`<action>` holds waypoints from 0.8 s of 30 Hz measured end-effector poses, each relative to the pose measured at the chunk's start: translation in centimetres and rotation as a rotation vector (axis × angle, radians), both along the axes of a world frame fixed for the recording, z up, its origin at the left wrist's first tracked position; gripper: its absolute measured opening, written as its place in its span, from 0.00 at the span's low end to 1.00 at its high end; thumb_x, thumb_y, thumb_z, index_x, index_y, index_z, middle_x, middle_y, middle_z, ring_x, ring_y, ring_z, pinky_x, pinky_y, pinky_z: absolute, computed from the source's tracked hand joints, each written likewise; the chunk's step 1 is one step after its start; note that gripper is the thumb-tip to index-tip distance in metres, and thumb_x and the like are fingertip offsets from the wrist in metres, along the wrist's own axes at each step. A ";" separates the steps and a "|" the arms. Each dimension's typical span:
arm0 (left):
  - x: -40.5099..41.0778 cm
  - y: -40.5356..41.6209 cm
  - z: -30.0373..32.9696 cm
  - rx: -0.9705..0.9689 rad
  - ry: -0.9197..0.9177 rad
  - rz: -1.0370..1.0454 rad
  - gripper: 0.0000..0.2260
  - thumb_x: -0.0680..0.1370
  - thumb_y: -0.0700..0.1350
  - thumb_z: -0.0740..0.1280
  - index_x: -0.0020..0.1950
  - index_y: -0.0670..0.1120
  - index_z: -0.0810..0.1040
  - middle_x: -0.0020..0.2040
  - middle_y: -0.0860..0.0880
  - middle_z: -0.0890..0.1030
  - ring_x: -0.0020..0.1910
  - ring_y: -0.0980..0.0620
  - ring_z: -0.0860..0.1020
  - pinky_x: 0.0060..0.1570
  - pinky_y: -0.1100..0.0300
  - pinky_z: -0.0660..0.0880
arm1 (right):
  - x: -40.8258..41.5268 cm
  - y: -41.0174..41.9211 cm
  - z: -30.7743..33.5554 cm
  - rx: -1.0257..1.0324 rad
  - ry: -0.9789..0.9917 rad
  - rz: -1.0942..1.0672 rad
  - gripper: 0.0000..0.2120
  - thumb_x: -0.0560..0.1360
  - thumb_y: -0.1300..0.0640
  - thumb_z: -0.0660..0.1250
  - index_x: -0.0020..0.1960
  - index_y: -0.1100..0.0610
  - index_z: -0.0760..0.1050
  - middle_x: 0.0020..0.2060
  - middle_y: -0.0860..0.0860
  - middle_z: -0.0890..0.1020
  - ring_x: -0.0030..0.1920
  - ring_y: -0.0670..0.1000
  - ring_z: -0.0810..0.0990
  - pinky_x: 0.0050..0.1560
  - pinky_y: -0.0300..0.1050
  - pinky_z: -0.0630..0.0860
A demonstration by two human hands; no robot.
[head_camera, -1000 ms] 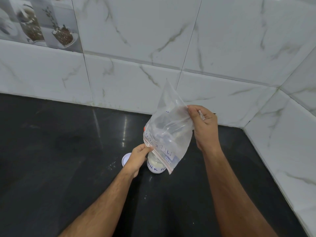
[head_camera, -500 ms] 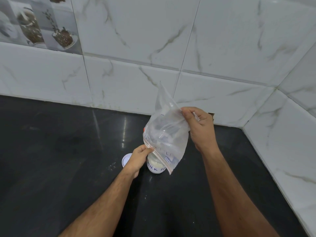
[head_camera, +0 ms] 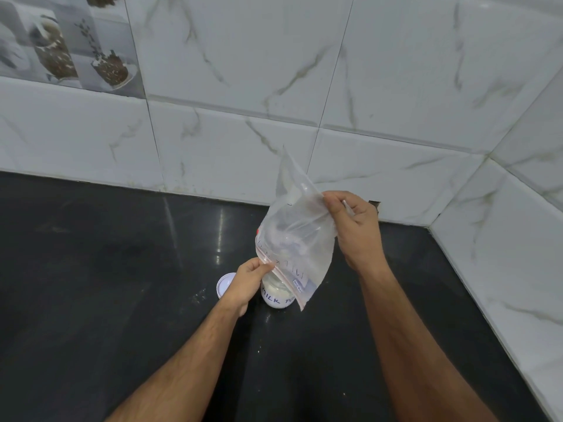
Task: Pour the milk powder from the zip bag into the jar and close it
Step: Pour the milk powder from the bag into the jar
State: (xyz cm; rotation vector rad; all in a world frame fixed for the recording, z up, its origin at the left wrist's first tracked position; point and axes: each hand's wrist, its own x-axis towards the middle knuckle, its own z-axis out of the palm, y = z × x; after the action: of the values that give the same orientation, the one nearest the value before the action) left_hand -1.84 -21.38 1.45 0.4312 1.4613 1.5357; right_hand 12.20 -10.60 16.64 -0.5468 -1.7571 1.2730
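Observation:
A clear zip bag (head_camera: 297, 239) hangs upside down over a small jar (head_camera: 275, 298) marked "MILK", which stands on the black counter with pale powder inside. The bag looks nearly empty, its red zip edge pointing down at the jar's mouth. My left hand (head_camera: 248, 283) pinches the zip edge at the left, right beside the jar. My right hand (head_camera: 355, 228) grips the bag's upper right side and holds it up. The jar's white lid (head_camera: 224, 283) lies flat on the counter just left of the jar, partly behind my left hand.
The black counter (head_camera: 106, 284) runs left and toward me, with a few powder specks (head_camera: 199, 295) near the lid. White marble-look wall tiles (head_camera: 380, 86) close off the back and the right side, forming a corner at the far right.
My right hand has shifted slightly left and down with the bag's upper part, so the bag sits a little more crumpled. My left hand and the jar have stayed put.

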 end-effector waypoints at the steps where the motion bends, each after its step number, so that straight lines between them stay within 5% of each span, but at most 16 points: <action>1: 0.0 0.0 0.0 0.000 -0.002 -0.003 0.05 0.82 0.42 0.66 0.50 0.45 0.82 0.49 0.48 0.87 0.48 0.53 0.84 0.42 0.65 0.76 | 0.0 0.0 0.0 -0.009 0.024 -0.005 0.09 0.79 0.56 0.69 0.45 0.45 0.86 0.43 0.46 0.87 0.49 0.51 0.85 0.55 0.50 0.81; 10: -0.2 0.0 -0.2 -0.026 0.021 -0.008 0.06 0.82 0.43 0.65 0.51 0.46 0.82 0.48 0.52 0.87 0.41 0.63 0.84 0.34 0.74 0.75 | 0.3 0.9 -0.9 -0.043 0.040 -0.069 0.10 0.80 0.56 0.68 0.45 0.45 0.86 0.45 0.48 0.87 0.50 0.53 0.85 0.53 0.50 0.81; 13: -0.2 0.1 0.0 -0.042 0.044 -0.007 0.06 0.82 0.43 0.65 0.51 0.45 0.82 0.49 0.50 0.87 0.40 0.62 0.84 0.33 0.74 0.75 | 0.7 1.9 -2.2 -0.204 0.106 -0.134 0.06 0.78 0.54 0.71 0.55 0.50 0.81 0.52 0.52 0.85 0.53 0.52 0.85 0.53 0.49 0.80; 16: -0.2 0.4 0.1 -0.042 0.071 0.017 0.06 0.81 0.42 0.66 0.49 0.44 0.83 0.46 0.50 0.87 0.40 0.62 0.84 0.33 0.73 0.75 | 1.5 2.8 -3.8 -0.446 0.186 -0.152 0.31 0.72 0.46 0.76 0.69 0.57 0.72 0.56 0.52 0.85 0.57 0.54 0.85 0.58 0.55 0.81; 18: -0.2 0.6 0.3 -0.031 0.076 0.032 0.06 0.81 0.42 0.68 0.47 0.43 0.83 0.46 0.48 0.88 0.44 0.55 0.85 0.39 0.68 0.78 | 1.9 2.9 -5.4 -0.557 0.091 -0.184 0.36 0.70 0.46 0.77 0.72 0.55 0.68 0.57 0.51 0.85 0.56 0.53 0.85 0.57 0.57 0.81; 22: -0.3 1.1 0.5 -0.032 0.120 0.016 0.11 0.80 0.41 0.69 0.52 0.32 0.81 0.49 0.40 0.87 0.50 0.45 0.85 0.54 0.51 0.81 | 1.9 2.7 -9.1 -0.661 -0.113 -0.223 0.25 0.73 0.57 0.76 0.68 0.55 0.72 0.58 0.54 0.84 0.54 0.56 0.86 0.53 0.59 0.83; 24: -0.3 1.1 0.5 -0.027 0.170 -0.002 0.12 0.78 0.43 0.70 0.46 0.33 0.79 0.45 0.37 0.85 0.46 0.44 0.82 0.53 0.49 0.79 | 1.6 2.8 -10.3 -0.701 -0.130 -0.260 0.17 0.75 0.61 0.73 0.63 0.56 0.76 0.56 0.55 0.85 0.52 0.57 0.86 0.52 0.60 0.84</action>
State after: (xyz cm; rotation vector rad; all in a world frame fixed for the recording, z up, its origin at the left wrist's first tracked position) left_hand -2.11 -20.24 1.99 0.5583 1.6088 1.5059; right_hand 13.85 -7.84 6.35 -1.2319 -1.2454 1.6777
